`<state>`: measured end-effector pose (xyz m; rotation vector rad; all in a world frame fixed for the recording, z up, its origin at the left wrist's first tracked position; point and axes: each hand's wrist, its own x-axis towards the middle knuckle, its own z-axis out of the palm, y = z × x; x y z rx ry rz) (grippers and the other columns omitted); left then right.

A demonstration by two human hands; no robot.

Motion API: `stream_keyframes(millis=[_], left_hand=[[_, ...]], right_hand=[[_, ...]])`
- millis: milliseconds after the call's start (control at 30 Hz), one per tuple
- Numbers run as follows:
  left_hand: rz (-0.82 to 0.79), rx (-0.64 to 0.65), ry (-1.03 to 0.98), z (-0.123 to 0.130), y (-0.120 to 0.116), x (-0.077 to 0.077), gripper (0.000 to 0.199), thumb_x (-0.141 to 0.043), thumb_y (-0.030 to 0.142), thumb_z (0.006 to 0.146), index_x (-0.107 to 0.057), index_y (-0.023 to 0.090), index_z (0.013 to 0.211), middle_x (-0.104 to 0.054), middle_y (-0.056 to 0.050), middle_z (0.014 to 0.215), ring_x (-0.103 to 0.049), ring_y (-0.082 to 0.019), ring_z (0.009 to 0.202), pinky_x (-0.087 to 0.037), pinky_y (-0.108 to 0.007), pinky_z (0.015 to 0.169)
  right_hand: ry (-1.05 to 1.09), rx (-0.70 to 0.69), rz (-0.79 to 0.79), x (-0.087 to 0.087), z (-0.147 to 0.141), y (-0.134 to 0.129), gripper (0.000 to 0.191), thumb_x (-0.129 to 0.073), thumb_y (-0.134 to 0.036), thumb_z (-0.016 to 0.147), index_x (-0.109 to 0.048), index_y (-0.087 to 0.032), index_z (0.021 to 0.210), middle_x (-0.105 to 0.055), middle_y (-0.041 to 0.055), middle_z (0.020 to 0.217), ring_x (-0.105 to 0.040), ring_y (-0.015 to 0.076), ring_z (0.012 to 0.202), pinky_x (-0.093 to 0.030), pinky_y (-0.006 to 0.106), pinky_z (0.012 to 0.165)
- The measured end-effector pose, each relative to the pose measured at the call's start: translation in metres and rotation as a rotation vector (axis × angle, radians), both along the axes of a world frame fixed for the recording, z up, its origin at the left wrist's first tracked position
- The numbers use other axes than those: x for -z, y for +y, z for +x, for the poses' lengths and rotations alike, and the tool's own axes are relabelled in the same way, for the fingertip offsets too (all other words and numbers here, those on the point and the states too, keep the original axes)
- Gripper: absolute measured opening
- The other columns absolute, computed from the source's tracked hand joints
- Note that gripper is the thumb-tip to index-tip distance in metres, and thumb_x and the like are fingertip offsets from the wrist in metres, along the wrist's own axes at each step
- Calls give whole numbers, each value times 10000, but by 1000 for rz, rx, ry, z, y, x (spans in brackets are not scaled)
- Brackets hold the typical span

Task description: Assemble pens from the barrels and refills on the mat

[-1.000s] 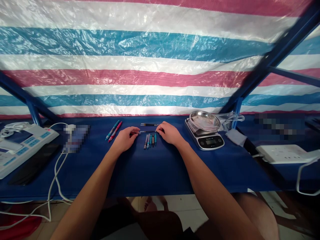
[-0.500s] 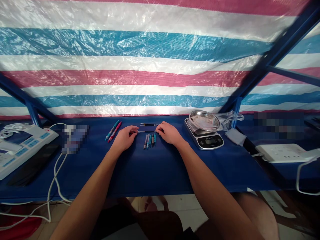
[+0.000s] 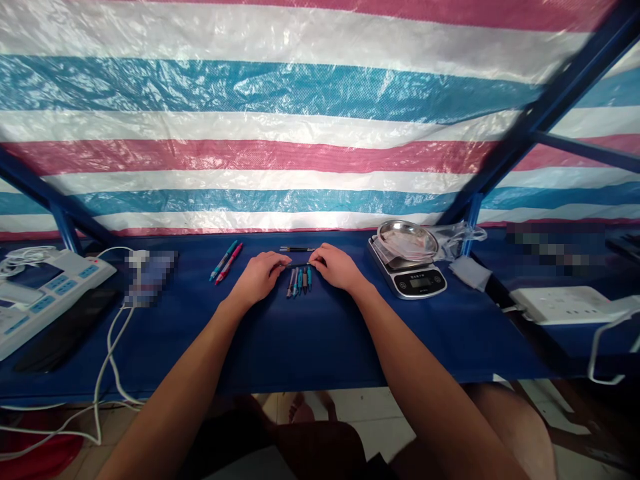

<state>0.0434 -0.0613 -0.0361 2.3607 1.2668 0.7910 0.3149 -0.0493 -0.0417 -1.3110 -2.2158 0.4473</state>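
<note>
A thin dark pen refill lies crosswise between my two hands. My left hand pinches near its left end, and the fingers of my right hand close on its right end. Just below sits a row of several short pen parts in teal and grey, side by side. Beyond the hands lie dark refills, their right ends close to my right fingers. To the left of my left hand rest a teal pen and a red pen, both whole and slanted.
A digital scale with a metal bowl stands to the right, beside a clear plastic bag. On the left are a white power strip, a black phone and white cables. A striped sheet hangs behind.
My left hand has shifted right along the refill, toward my right hand, and less of the refill shows between them. My right hand has barely moved.
</note>
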Motion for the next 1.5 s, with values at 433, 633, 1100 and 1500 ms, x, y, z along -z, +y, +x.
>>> stream_keyframes(millis=[433, 633, 1100, 1500], left_hand=[[-442, -113, -778, -3, -6, -5, 427, -723, 477, 980, -680, 233, 1328, -695, -124, 1456, -694, -292, 1299, -596, -441, 1054], [-756, -80, -1291, 2, -8, -10, 435, -762, 218, 966, -676, 261, 1389, -719, -79, 1371, -710, -204, 1253, -623, -285, 930], [-835, 7, -1505, 8, -10, -10, 495, -777, 30, 907, -748, 246, 1351, -654, -62, 1536, -743, -139, 1120, -621, -227, 953], [-746, -19, -1272, 14, -16, -7, 488, -941, 186, 799, -788, 211, 1262, -779, -101, 1312, -746, -228, 1155, -588, -403, 1092]], right_hand=[[459, 296, 76, -9, -2, -5, 294, -499, -404, 1100, -682, -195, 1198, -759, 115, 1151, -703, 239, 981, -549, 350, 857], [245, -89, -169, -11, 9, -19, 559, -822, -583, 897, -703, -256, 1334, -740, 89, 1245, -653, 300, 1180, -530, 448, 1038], [132, -226, -180, -9, 11, -20, 791, -1004, -476, 705, -691, -296, 1409, -707, 89, 1350, -546, 364, 1329, -452, 547, 1153], [603, -97, -380, -28, 17, -23, 512, -922, -504, 812, -782, -301, 1261, -748, 66, 1311, -667, 294, 1246, -520, 447, 1070]])
